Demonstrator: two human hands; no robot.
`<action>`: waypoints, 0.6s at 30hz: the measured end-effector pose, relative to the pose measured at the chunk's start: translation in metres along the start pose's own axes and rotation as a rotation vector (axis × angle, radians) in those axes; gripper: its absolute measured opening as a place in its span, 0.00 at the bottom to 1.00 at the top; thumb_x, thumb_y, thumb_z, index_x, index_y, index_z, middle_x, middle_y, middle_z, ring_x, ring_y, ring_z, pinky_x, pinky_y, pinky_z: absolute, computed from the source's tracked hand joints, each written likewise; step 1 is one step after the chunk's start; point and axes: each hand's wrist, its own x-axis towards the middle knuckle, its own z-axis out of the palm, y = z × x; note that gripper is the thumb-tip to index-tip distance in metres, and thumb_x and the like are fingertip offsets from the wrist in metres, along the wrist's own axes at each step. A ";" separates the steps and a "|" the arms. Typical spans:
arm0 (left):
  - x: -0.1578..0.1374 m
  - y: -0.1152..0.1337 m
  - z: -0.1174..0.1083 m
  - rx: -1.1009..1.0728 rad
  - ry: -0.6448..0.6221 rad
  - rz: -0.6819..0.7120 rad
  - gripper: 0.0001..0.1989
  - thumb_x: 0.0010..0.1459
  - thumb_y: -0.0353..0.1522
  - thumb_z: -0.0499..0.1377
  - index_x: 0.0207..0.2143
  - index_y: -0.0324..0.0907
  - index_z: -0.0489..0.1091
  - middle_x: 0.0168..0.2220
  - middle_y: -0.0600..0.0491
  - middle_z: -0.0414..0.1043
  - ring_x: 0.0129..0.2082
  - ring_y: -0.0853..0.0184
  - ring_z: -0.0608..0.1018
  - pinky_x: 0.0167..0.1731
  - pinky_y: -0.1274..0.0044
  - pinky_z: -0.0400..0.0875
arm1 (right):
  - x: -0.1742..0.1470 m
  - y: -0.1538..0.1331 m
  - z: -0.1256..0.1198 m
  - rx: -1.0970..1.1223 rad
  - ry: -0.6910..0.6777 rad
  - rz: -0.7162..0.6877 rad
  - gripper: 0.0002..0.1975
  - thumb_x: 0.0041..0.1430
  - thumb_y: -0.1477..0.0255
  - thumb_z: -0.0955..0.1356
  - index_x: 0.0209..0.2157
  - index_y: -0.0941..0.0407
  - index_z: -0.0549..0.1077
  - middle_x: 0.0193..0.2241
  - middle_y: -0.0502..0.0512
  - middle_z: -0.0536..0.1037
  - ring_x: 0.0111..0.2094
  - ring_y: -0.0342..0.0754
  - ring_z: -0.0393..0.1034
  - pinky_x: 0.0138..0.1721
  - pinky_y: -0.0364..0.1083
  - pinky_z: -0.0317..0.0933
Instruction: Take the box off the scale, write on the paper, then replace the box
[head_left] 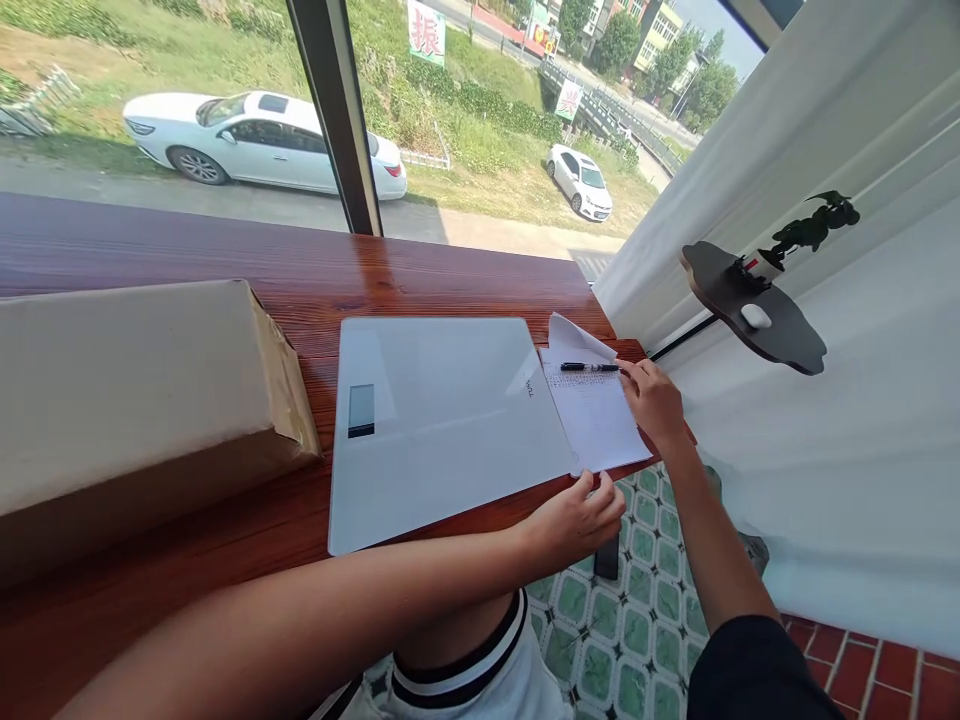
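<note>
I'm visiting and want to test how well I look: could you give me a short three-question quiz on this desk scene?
1. True or false: the black pen lies on the sheet of paper.
2. Which hand touches the paper's near edge? A) left hand B) right hand
3. What sits at the left of the wooden counter, beside the white board?

Key: 1. True. 2. A. 3. A cardboard box.
</note>
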 end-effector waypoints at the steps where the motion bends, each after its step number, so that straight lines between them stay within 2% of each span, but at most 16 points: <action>1: 0.000 0.000 0.000 -0.004 0.000 -0.001 0.16 0.66 0.31 0.49 0.47 0.43 0.75 0.50 0.47 0.71 0.51 0.59 0.74 0.47 0.64 0.65 | 0.004 0.004 0.003 -0.103 -0.011 -0.051 0.17 0.69 0.66 0.62 0.54 0.53 0.75 0.35 0.56 0.72 0.38 0.48 0.64 0.38 0.47 0.55; 5: 0.000 -0.001 -0.001 -0.005 -0.048 0.005 0.16 0.66 0.31 0.49 0.50 0.42 0.73 0.52 0.45 0.70 0.52 0.59 0.73 0.48 0.65 0.64 | 0.017 0.010 0.013 -0.267 -0.069 -0.158 0.18 0.70 0.69 0.62 0.57 0.51 0.74 0.37 0.56 0.73 0.39 0.46 0.64 0.36 0.46 0.54; 11: -0.001 -0.001 0.000 -0.026 -0.064 0.014 0.17 0.66 0.31 0.48 0.51 0.41 0.72 0.52 0.45 0.69 0.52 0.58 0.72 0.49 0.65 0.63 | 0.027 0.005 0.018 -0.348 -0.101 -0.225 0.15 0.68 0.69 0.64 0.51 0.52 0.77 0.38 0.56 0.74 0.40 0.48 0.65 0.38 0.48 0.53; 15: -0.001 -0.002 0.001 -0.025 -0.056 0.012 0.17 0.66 0.30 0.47 0.49 0.41 0.72 0.51 0.46 0.70 0.52 0.58 0.73 0.48 0.65 0.63 | 0.027 0.007 0.020 -0.292 -0.014 -0.259 0.11 0.69 0.68 0.64 0.46 0.54 0.76 0.37 0.55 0.74 0.40 0.48 0.66 0.40 0.47 0.55; 18: -0.001 -0.002 0.000 -0.025 -0.072 0.024 0.16 0.66 0.32 0.48 0.50 0.41 0.72 0.52 0.45 0.69 0.52 0.57 0.72 0.49 0.64 0.62 | 0.022 0.013 0.025 -0.185 0.113 -0.216 0.11 0.69 0.66 0.63 0.42 0.57 0.72 0.35 0.55 0.74 0.39 0.47 0.67 0.41 0.46 0.57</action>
